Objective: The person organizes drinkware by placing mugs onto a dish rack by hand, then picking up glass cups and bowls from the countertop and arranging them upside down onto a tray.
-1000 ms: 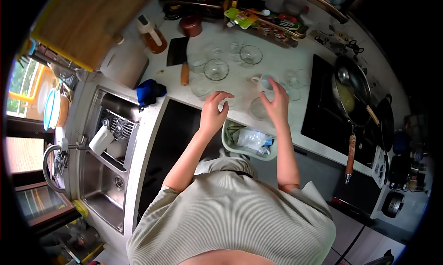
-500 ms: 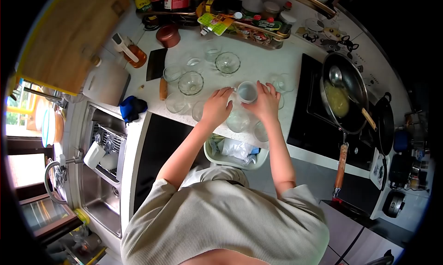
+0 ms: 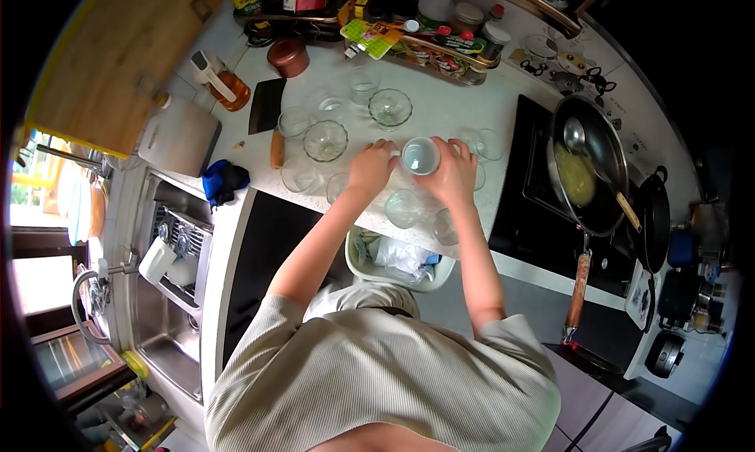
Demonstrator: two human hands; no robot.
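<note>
Between my hands on the white counter is a white cup (image 3: pixel 421 156), its open top facing up. My left hand (image 3: pixel 373 169) is closed at the cup's handle on the left. My right hand (image 3: pixel 452 173) curls round the cup's right side. Several clear glass bowls and cups surround them: a scalloped bowl (image 3: pixel 325 141) to the left, another scalloped bowl (image 3: pixel 390 109) farther back, and a glass (image 3: pixel 403 208) just below the hands.
At the left lie a cleaver (image 3: pixel 267 107) and a blue cloth (image 3: pixel 224 182), beyond a sink (image 3: pixel 167 326). A wok (image 3: pixel 586 169) stands on the black stove at the right. Below the counter edge is a bin (image 3: pixel 367 275). Seasoning packets and jars line the back.
My hands came together around the white cup, which they were not both touching a second ago. The left hand has since closed at its handle. The view has also shifted.
</note>
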